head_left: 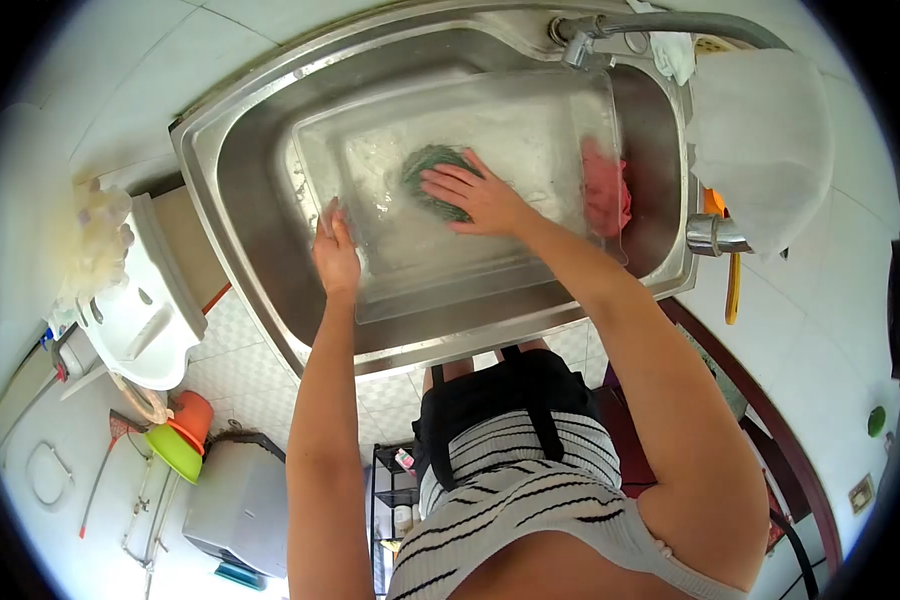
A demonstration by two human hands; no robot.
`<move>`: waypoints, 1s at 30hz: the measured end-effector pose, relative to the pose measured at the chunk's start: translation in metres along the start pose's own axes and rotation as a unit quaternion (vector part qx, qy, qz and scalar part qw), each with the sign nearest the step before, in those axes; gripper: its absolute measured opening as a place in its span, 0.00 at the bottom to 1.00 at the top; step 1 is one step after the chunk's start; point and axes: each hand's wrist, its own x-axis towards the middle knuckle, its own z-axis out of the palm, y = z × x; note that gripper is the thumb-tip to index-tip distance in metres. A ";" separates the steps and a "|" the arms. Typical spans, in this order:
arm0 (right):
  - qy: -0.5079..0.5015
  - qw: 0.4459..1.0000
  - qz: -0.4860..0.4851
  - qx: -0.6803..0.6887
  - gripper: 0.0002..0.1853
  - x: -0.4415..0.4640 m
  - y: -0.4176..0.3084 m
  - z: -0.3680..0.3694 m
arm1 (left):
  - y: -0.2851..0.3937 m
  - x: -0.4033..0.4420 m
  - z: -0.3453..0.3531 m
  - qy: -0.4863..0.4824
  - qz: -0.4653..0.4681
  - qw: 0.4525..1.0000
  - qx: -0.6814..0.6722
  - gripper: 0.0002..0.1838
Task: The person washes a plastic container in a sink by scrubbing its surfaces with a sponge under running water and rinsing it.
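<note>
Striped top (pixel 515 490), cut off, right hand (pixel 485 200) partly hiding green scrubber (pixel 418 176)

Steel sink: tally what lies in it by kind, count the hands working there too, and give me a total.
Clear plastic container: 1
Green scouring pad: 1
Pinkish-red cloth: 1
Hands: 2 (left hand, right hand)
Total: 5

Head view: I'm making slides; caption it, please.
Right hand on a green scrubber on a clear tray in a steel sink, left hand at tray's edge.
</note>
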 end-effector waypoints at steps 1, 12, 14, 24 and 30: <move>0.005 0.998 -0.066 0.006 0.39 0.010 0.006 0.001 | -0.003 0.000 -0.001 0.002 0.003 1.000 -0.001 0.18; -0.188 0.922 0.068 -0.333 0.23 -0.033 0.100 -0.115 | -0.008 0.004 -0.002 0.009 0.040 0.998 0.052 0.17; -0.227 0.904 0.062 -0.358 0.21 -0.050 0.081 -0.127 | -0.005 0.003 -0.004 0.014 0.031 0.998 0.051 0.17; -0.247 0.939 0.237 0.019 0.13 -0.116 0.008 -0.110 | 0.038 -0.046 -0.006 0.124 0.371 0.848 0.358 0.31; -0.250 0.928 0.233 0.147 0.12 -0.107 -0.020 -0.108 | 0.022 -0.097 0.001 -0.373 0.255 0.810 0.373 0.22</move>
